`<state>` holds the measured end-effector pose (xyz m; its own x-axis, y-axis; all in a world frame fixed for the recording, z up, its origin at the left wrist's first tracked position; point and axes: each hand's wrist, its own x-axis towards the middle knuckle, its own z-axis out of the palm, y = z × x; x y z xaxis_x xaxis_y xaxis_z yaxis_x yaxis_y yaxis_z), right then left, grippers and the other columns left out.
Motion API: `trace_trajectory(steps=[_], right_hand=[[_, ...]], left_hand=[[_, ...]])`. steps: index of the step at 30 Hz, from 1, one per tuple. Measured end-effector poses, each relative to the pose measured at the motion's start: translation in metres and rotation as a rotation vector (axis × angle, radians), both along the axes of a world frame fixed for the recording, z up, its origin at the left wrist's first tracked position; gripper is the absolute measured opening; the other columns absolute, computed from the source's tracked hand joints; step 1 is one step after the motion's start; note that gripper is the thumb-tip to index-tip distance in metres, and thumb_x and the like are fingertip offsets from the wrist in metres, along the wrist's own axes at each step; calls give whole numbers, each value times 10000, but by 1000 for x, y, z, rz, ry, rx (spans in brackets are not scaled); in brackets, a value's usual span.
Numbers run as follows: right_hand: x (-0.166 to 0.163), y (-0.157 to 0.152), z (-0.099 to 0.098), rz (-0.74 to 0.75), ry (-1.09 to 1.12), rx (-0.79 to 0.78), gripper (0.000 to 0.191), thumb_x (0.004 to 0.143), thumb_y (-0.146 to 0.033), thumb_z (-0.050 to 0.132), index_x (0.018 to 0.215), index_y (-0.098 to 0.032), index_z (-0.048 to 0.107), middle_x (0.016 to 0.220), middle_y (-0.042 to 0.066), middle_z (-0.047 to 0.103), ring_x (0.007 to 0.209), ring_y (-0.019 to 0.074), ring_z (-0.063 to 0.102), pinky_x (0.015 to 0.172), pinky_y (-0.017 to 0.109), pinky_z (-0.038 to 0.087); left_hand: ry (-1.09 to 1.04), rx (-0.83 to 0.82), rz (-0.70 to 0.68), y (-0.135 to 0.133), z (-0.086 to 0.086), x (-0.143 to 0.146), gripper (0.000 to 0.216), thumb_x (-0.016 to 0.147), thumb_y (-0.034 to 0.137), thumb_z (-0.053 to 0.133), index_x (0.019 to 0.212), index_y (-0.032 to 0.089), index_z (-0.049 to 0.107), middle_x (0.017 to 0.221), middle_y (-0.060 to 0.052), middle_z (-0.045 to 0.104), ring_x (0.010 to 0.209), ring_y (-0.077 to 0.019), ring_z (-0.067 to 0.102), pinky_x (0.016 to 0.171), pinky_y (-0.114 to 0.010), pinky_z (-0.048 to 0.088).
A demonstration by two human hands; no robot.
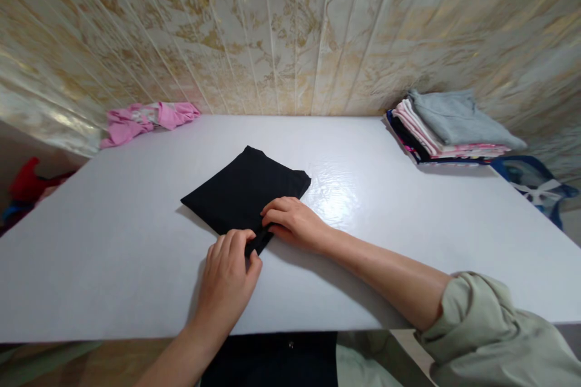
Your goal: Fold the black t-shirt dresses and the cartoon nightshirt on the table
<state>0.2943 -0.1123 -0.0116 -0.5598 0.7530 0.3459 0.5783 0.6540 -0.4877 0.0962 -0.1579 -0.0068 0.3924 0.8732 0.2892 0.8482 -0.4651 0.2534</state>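
Note:
A black folded garment (240, 187) lies flat on the white table, turned so that its corners point left and right. At its near corner my left hand (229, 263) pinches the cloth between thumb and fingers. My right hand (293, 224) grips the near right edge, its fingers curled over the fabric and the thumb tucked below. Between the two hands the cloth is slightly bunched. What kind of garment it is cannot be made out.
A stack of folded clothes (454, 127), grey on top, stands at the table's back right corner. Crumpled pink cloth (149, 121) lies at the back left. Beyond the right edge is a blue see-through bag (535, 184); red cloth (29, 184) shows past the left edge. A patterned wall (295, 30) rises behind.

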Motion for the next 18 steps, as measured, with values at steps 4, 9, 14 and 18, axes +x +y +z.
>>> trace_trajectory(steps=[4,9,14,18], right_hand=[[1,4,-1,-10,91,-46,63,905,-152,598,924,-199,637,1066,50,656,983,178,597,883,323,422],[1,7,-4,-4,125,-53,46,904,-153,602,915,-182,636,1024,55,658,953,176,594,869,321,419],[1,6,-5,-9,111,-51,47,910,-163,596,917,-186,637,1030,52,649,955,170,585,873,316,408],[2,5,-2,-11,94,-58,53,913,-167,595,922,-188,642,1048,50,645,966,170,583,879,313,407]], left_hand=[[-27,12,-11,-2,-1,-2,246,834,101,479,1057,203,465,977,-58,602,922,-243,572,818,-400,465],[-1,25,10,-3,-1,2,220,860,161,506,1071,199,455,992,-69,604,940,-245,574,828,-395,463],[113,16,56,7,4,15,127,892,291,516,979,205,483,894,-53,602,868,-252,579,767,-397,447],[158,9,56,12,7,17,64,880,207,473,940,215,491,909,-52,608,879,-253,583,764,-394,436]])
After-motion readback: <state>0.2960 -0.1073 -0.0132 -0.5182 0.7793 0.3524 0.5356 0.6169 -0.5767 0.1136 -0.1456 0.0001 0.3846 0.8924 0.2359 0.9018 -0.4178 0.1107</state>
